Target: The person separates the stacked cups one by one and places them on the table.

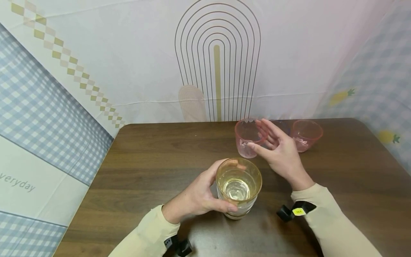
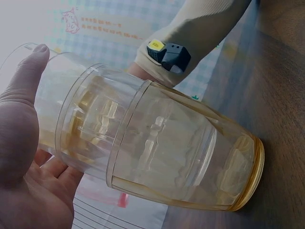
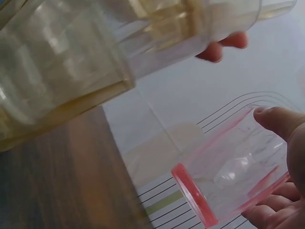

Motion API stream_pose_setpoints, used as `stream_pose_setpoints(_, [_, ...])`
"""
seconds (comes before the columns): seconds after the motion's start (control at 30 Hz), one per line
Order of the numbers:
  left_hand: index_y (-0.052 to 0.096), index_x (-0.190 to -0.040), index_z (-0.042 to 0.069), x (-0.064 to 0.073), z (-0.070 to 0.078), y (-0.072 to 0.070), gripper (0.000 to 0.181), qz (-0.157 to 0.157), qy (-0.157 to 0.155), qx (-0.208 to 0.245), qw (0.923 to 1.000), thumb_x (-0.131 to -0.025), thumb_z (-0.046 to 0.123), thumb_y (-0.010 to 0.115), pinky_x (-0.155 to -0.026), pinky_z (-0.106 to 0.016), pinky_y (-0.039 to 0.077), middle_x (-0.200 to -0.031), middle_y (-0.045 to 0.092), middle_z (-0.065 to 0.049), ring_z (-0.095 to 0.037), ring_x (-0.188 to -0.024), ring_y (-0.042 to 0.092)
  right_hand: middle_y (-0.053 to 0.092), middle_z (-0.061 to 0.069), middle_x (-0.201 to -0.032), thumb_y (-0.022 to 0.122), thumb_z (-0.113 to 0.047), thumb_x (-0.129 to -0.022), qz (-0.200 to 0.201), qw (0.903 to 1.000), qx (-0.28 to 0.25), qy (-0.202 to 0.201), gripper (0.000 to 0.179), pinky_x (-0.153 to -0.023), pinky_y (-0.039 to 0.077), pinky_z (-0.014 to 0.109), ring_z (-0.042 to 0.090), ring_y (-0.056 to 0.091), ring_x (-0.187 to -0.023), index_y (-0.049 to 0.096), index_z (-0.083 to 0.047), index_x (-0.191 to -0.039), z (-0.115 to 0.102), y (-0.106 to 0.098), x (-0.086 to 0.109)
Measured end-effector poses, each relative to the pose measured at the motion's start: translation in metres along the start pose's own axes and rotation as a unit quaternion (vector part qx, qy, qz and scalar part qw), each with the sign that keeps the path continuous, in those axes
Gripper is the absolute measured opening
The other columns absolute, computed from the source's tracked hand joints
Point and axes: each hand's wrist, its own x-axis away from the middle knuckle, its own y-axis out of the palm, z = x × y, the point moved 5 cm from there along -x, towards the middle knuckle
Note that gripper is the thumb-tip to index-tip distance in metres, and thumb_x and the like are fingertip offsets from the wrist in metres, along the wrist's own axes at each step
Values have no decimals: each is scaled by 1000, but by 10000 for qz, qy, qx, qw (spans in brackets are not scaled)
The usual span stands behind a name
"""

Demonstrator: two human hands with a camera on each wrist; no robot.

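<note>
My left hand (image 1: 200,192) grips a tall stack of clear cups (image 1: 237,207) near its top, thumb on the near side and fingers round the far side. The topmost cup has a yellow rim, and the left wrist view shows an amber-edged cup (image 2: 190,152) lowest, close over the tabletop. Beyond the stack, my right hand (image 1: 284,157) holds a pink clear cup (image 1: 245,146) between thumb and fingers. In the right wrist view this pink cup (image 3: 228,176) has its thick pink base or rim band pointing away from the palm.
A second pink cup (image 1: 306,137) stands at the back right of the brown wooden table (image 1: 144,171). Between it and my right hand, a bluish clear cup (image 1: 280,126) is partly hidden. A patterned cloth (image 1: 144,64) hangs behind the table's back edge.
</note>
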Motion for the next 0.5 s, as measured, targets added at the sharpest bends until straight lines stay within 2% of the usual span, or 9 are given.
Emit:
stream_pose_setpoints(0.2, [44,-156,6,-9,-3,-1,99,93,-15,-34,9999,-72,-5,95,-129,-39,40,-152,62,-16,-25,-140,61,52,20,-164,81,2,-94,-63,9999,84,95,79,-111,46,10,40,49,-152,40,4,-162,18,-1,-13])
stream_pose_setpoints(0.5, [44,-156,7,-9,-3,-2,99,101,-79,-70,9999,-72,-3,95,-129,-39,41,-152,63,-14,-23,-140,61,50,20,-165,82,0,-94,59,9994,-103,323,83,-117,45,17,36,47,-155,38,4,-163,32,2,-15])
